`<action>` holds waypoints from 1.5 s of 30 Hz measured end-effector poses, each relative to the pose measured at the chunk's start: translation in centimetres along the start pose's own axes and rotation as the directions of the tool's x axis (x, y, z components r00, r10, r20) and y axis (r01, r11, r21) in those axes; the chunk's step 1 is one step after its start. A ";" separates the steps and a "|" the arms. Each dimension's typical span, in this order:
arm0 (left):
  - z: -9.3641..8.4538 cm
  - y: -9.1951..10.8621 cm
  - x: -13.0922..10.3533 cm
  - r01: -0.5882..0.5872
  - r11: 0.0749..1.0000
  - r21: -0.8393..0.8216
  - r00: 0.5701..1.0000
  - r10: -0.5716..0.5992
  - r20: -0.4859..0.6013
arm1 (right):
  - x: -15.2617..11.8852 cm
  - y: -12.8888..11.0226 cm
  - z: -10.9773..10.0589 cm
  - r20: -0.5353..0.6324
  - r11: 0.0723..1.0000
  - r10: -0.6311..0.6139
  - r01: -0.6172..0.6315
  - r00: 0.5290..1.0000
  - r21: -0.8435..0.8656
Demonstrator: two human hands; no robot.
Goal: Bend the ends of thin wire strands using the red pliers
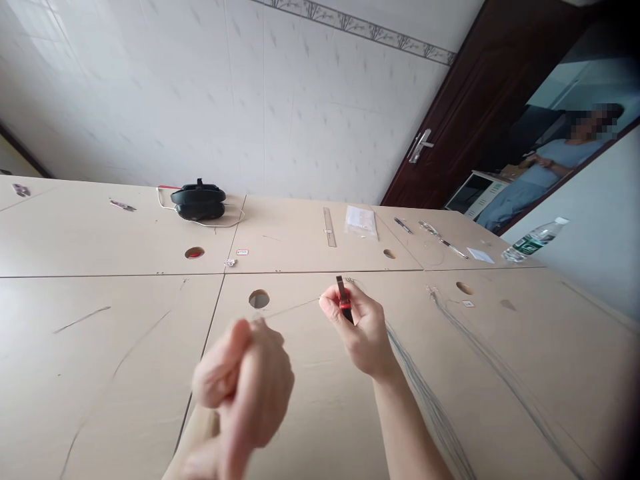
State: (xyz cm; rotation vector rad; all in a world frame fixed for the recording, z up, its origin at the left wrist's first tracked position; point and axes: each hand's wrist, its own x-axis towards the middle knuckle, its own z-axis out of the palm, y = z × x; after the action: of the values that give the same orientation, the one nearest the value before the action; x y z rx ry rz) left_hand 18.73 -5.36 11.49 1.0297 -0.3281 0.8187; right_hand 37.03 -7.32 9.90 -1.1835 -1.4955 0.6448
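Observation:
My left hand (255,387) is in the lower middle, close to the camera and partly blurred. Its fingers are curled closed where a thin wire (293,308) reaches it. That wire runs right to the fingertips of my right hand (363,330), which pinch its other end. Also gripped in my right hand is a small red-and-black tool (345,301) with a flat metal tip pointing up; its exact kind I cannot make out. Beside my right forearm lies a bundle of thin grey wires (425,387), its far end partly behind the hand.
A second wire bundle (495,367) lies farther right. Along the back of the table are a black headset-like object (199,201) with a cable, a ruler (329,227), a plastic bag (361,221), pens (403,226) and a bottle (535,240). Beyond the doorway is a person (545,167).

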 end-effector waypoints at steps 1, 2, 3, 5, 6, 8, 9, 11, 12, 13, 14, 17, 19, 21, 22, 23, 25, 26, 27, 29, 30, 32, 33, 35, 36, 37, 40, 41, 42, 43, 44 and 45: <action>0.2 0.4 -0.1 -0.065 0.998 -0.005 0.997 0.065 -0.048 | 0.0 0.0 0.1 0.006 1.000 0.007 -0.007 1.000 0.008; 0.5 0.8 0.1 -0.106 0.994 -0.010 0.988 0.105 -0.113 | 0.0 -0.1 0.2 0.013 1.000 0.012 -0.012 1.000 0.016; 0.7 1.1 0.3 -0.147 0.989 0.001 0.967 0.144 -0.208 | 0.0 -0.1 0.2 0.020 1.000 0.016 -0.017 1.000 0.022; 1.0 1.2 1.2 -0.267 0.956 0.119 0.837 0.291 -0.463 | 0.0 -0.1 0.4 0.026 0.999 0.017 -0.018 1.000 0.028; 1.0 1.1 1.7 -0.308 0.926 0.220 0.732 0.378 -0.566 | 0.0 0.0 0.5 0.027 0.999 0.015 -0.015 1.000 0.031; 0.6 0.4 2.6 -0.311 0.858 0.408 0.558 0.512 -0.652 | 0.0 0.1 0.6 0.029 0.999 0.006 -0.007 1.000 0.039; 0.3 0.0 3.0 -0.290 0.832 0.473 0.510 0.553 -0.659 | -0.1 0.1 0.7 0.028 0.999 0.000 -0.001 1.000 0.043; -0.4 -0.8 3.2 -0.227 0.789 0.571 0.466 0.603 -0.647 | -0.1 0.0 0.8 0.033 0.999 -0.010 0.008 0.999 0.043; -0.7 -1.2 3.2 -0.189 0.763 0.618 0.449 0.627 -0.637 | -0.1 0.0 0.8 0.033 0.999 -0.014 0.013 0.999 0.038; -1.0 -1.5 3.2 -0.135 0.734 0.666 0.431 0.648 -0.627 | -0.1 -0.1 0.8 0.034 0.999 -0.017 0.016 0.999 0.030; -1.2 -1.7 3.1 -0.061 0.709 0.703 0.423 0.656 -0.625 | -0.1 -0.2 0.8 0.032 1.000 -0.019 0.019 0.999 0.020; -1.3 -1.8 2.7 0.265 0.701 0.662 0.530 0.468 -0.707 | -0.1 -0.4 0.6 0.016 1.000 -0.026 0.026 1.000 -0.009; -1.1 -1.6 2.7 0.487 0.673 0.557 0.615 0.188 -0.766 | 0.0 -0.4 0.5 0.012 0.999 -0.035 0.036 0.999 -0.024; -0.7 -1.3 2.7 0.617 0.604 0.505 0.640 -0.011 -0.768 | 0.1 -0.4 0.3 0.009 0.998 -0.046 0.046 0.999 -0.037; -0.5 -1.2 2.8 0.647 0.575 0.501 0.640 -0.051 -0.767 | 0.1 -0.3 0.3 0.007 0.998 -0.049 0.050 0.999 -0.043; -0.4 -1.2 2.8 0.662 0.555 0.504 0.637 -0.062 -0.768 | 0.1 -0.3 0.3 0.006 0.998 -0.051 0.051 0.999 -0.047; -0.3 -1.1 2.8 0.670 0.541 0.508 0.634 -0.061 -0.771 | 0.1 -0.4 0.2 0.009 0.998 -0.048 0.048 0.999 -0.049; -0.3 -1.1 2.8 0.672 0.541 0.506 0.632 -0.062 -0.772 | 0.1 -0.4 0.2 0.015 0.998 -0.044 0.044 0.999 -0.047; -0.3 -1.1 2.7 0.673 0.543 0.502 0.635 -0.075 -0.769 | 0.0 -0.5 0.2 0.020 0.998 -0.042 0.043 0.999 -0.043; -0.5 -0.8 2.6 0.674 0.550 0.493 0.652 -0.131 -0.747 | 0.0 -0.5 0.2 0.016 0.998 -0.042 0.043 0.999 -0.040; -0.6 -0.7 2.4 0.676 0.554 0.485 0.662 -0.168 -0.731 | 0.0 -0.5 0.2 0.009 0.998 -0.046 0.046 0.999 -0.040; -0.9 -0.4 2.2 0.684 0.558 0.470 0.679 -0.249 -0.691 | 0.0 -0.4 0.1 -0.006 0.998 -0.058 0.057 0.998 -0.039; -1.1 -0.2 2.1 0.684 0.562 0.464 0.689 -0.289 -0.665 | 0.0 -0.3 0.1 -0.014 0.997 -0.062 0.061 0.998 -0.037; -1.6 -0.2 1.8 0.680 0.585 0.443 0.709 -0.370 -0.600 | 0.0 -0.2 0.1 -0.021 0.997 -0.069 0.068 0.997 -0.036; -1.8 -0.2 1.7 0.675 0.604 0.424 0.721 -0.417 -0.554 | 0.0 -0.1 0.1 -0.027 0.997 -0.071 0.070 0.997 -0.039; -1.9 -0.4 1.6 0.667 0.629 0.399 0.735 -0.469 -0.490 | 0.0 -0.1 0.1 -0.036 0.997 -0.069 0.068 0.997 -0.044; -1.9 -1.3 1.5 0.625 0.724 0.291 0.780 -0.586 -0.220 | 0.0 0.0 0.1 -0.055 0.997 -0.053 0.050 0.997 -0.058; -1.8 -1.7 1.5 0.607 0.758 0.238 0.793 -0.597 -0.122 | 0.0 0.0 0.2 -0.056 0.997 -0.044 0.040 0.997 -0.060; -1.5 -2.0 1.5 0.586 0.791 0.178 0.808 -0.588 -0.048 | 0.0 -0.1 0.3 -0.054 0.998 -0.034 0.031 0.998 -0.059; -1.2 -2.3 1.5 0.558 0.822 0.114 0.828 -0.560 -0.013 | 0.0 -0.1 0.3 -0.051 0.998 -0.026 0.023 0.998 -0.058; -0.9 -2.4 1.5 0.518 0.854 0.053 0.855 -0.518 -0.018 | 0.0 -0.2 0.4 -0.047 0.998 -0.019 0.016 0.999 -0.057; -0.5 -2.4 1.5 0.469 0.883 0.004 0.882 -0.468 -0.059 | 0.0 -0.2 0.4 -0.042 0.998 -0.011 0.009 0.999 -0.054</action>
State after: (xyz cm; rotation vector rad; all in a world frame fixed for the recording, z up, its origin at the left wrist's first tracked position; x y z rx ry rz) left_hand 21.45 -4.86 10.56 1.0434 -0.0142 0.4096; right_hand 36.57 -7.32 9.99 -1.2225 -1.4904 0.5722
